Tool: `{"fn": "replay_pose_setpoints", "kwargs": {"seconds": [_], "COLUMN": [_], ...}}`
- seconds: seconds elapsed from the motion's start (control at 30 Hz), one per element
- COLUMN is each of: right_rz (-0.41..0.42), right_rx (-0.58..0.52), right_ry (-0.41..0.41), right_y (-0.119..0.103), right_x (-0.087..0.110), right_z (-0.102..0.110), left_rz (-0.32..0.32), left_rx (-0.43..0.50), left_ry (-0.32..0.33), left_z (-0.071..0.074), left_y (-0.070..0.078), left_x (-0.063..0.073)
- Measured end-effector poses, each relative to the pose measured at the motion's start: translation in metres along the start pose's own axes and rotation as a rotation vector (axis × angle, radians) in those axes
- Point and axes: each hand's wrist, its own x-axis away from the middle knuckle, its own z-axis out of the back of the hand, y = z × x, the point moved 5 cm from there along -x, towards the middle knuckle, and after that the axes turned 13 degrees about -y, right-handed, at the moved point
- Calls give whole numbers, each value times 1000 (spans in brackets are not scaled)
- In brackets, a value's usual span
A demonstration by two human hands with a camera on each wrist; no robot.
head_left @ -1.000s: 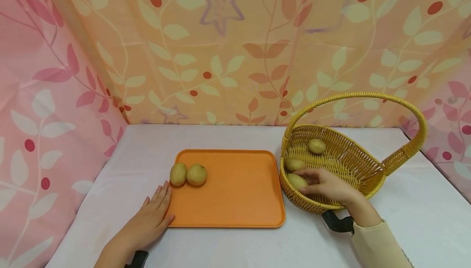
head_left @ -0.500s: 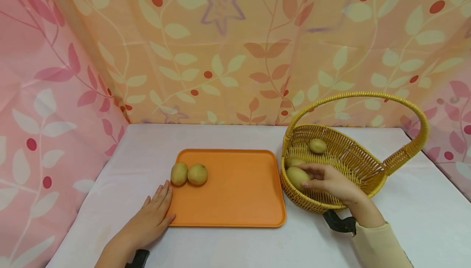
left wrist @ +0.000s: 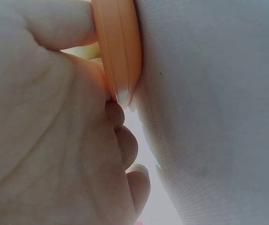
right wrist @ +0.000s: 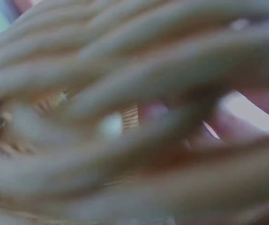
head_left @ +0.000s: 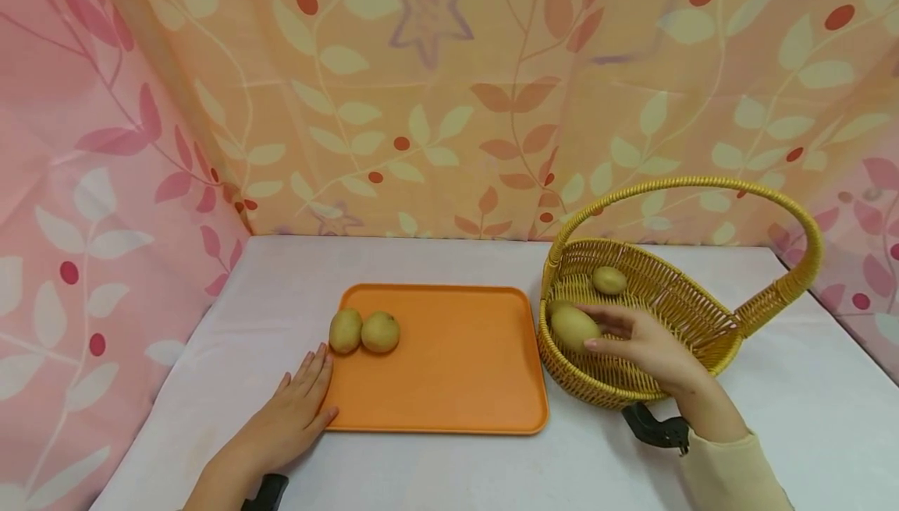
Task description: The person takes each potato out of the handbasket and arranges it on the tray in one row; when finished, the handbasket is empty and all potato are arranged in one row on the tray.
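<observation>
My right hand (head_left: 649, 347) reaches into the wicker basket (head_left: 702, 310) and grips a potato (head_left: 573, 329) between thumb and fingers, near the basket's left wall. Partly behind that potato lies a second potato (head_left: 557, 306); another potato (head_left: 609, 280) sits further back in the basket. On the left, my left hand (head_left: 284, 413) lies with straight fingers along the left edge of the orange tray (head_left: 449, 370), and the left wrist view has the tray's edge (left wrist: 119, 47) against the fingers. Two potatoes (head_left: 380, 332) sit side by side at the tray's left side.
The basket's tall arched handle (head_left: 691, 182) rises over its right part. Blurred basket weave (right wrist: 125, 84) fills most of the right wrist view. Tray and basket stand close together on a white-covered table (head_left: 421, 472), with a floral cloth (head_left: 449, 105) behind.
My right hand has gripped the front potato and raised it slightly up and to the right inside the basket. The left hand keeps its place on the tray's edge.
</observation>
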Motion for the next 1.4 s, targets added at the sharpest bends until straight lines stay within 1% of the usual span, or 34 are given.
{"fn": "replay_pose_setpoints", "kwargs": {"seconds": [0.13,0.4,0.6,0.8,0.9,1.0,1.1,1.27,1.4], "right_rz": [14,21,42,60,90,150,168,126,121], "right_rx": [-19,-7,-20,-52,-77,-74,-80,-100,-127], "right_ry": [9,23,14,-26,-53,-81,-101,-113,-123], "right_y": [-6,-21,-32,-40,-44,-47,-48,-47,-46], "right_x": [1,1,-5,-16,-23,-31,-38,-50,-59], "right_z": [-1,-7,-17,-35,-45,-54,-62,-72,-80], "left_rz": [0,-3,-1,-5,-8,-11,-14,-10,0], "left_rx": [1,-5,-5,-7,-6,-11,-15,-16,-7], "left_ry": [3,-7,-1,4,7,8,11,6,1], "left_z": [1,1,1,1,0,0,-1,-1,-1], "left_y": [1,2,2,1,1,1,0,-1,-1], "left_x": [0,0,0,-1,-1,-1,-1,-1,0]}}
